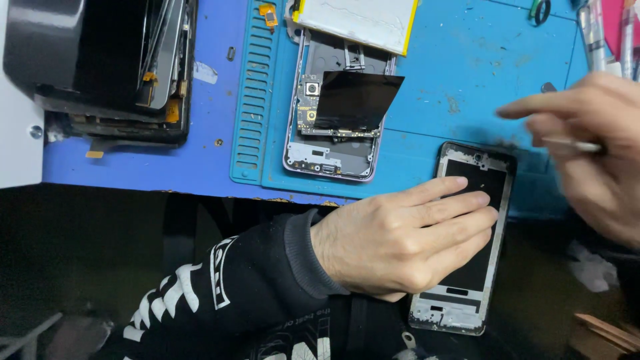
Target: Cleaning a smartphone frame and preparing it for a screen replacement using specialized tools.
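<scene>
My left hand point(400, 237) lies flat, fingers together, across a silver phone frame with a dark inner panel point(477, 183), pressing it at the front edge of the blue mat. My right hand point(593, 143), blurred, hovers to the right of the frame and pinches a thin metal tool point(570, 145), index finger pointing left. Further back an opened phone body point(330, 157) lies on the mat, a black sheet point(353, 100) lifted over its circuit board point(308, 107).
A white and yellow flat battery pack point(357, 20) rests at the top of the opened phone. A stack of dark screens and phone parts point(133, 67) sits at the back left. The blue work mat point(453, 73) has a slotted strip point(253, 87). Tools lie at the top right.
</scene>
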